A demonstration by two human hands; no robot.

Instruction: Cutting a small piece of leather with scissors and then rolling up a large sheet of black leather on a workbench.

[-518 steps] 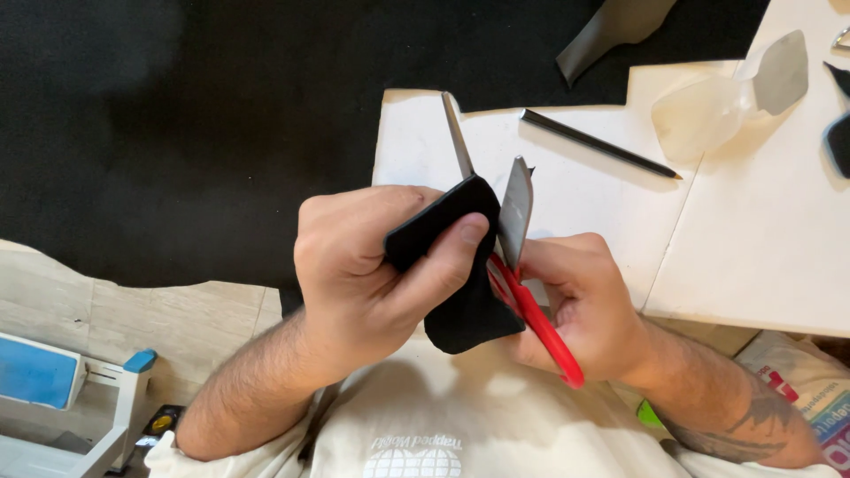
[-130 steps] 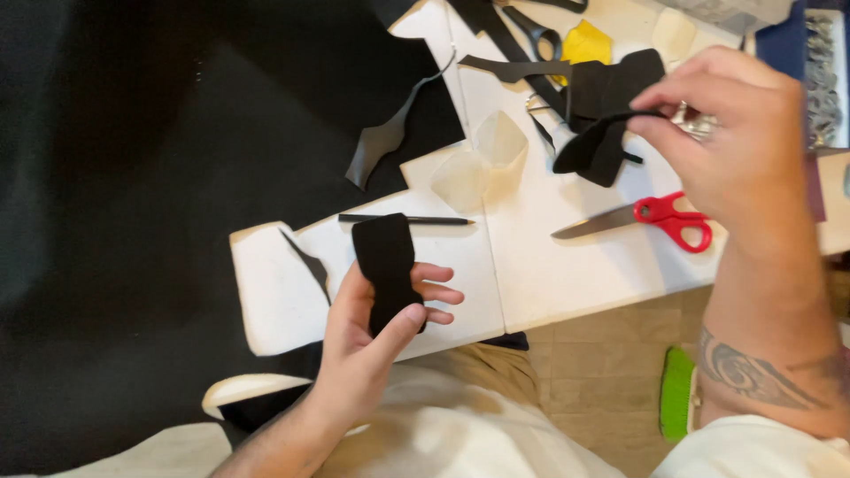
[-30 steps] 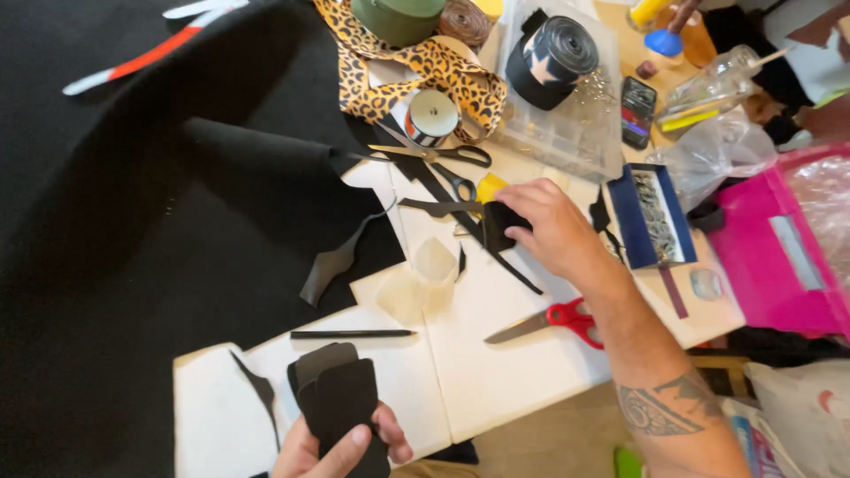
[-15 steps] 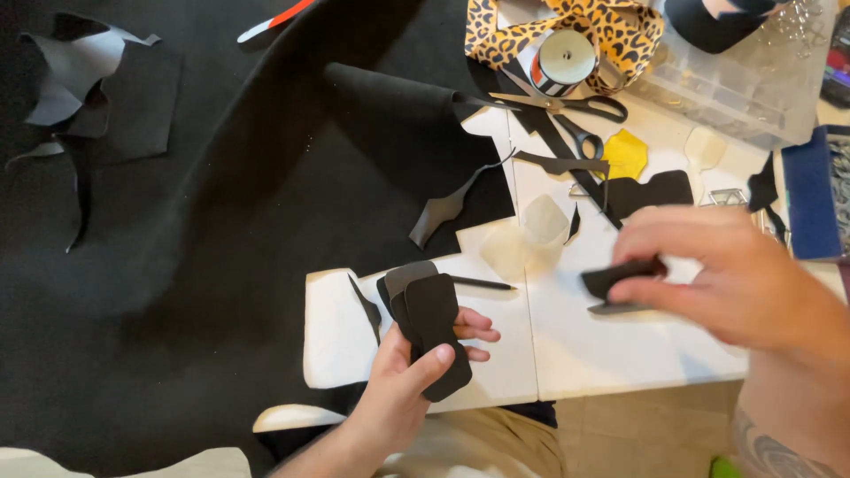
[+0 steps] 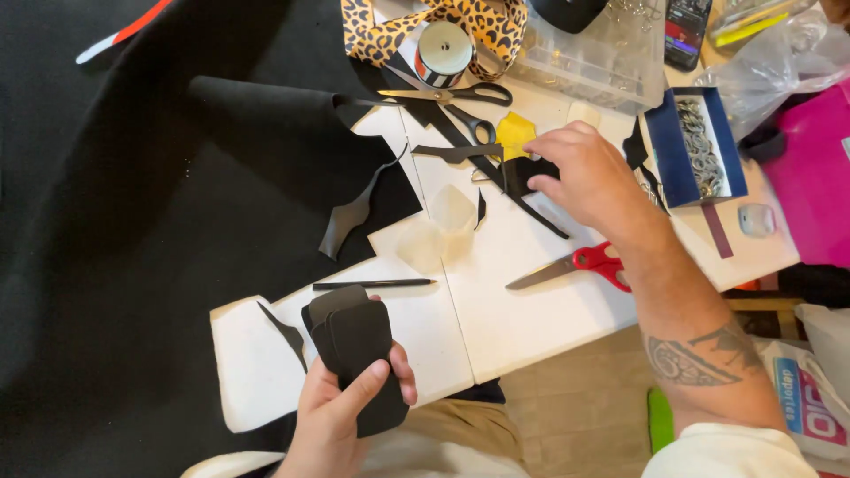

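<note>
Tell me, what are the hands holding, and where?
The left hand grips a stack of flat black rounded pieces by its lower end. The right hand touches a black scrap.
</note>
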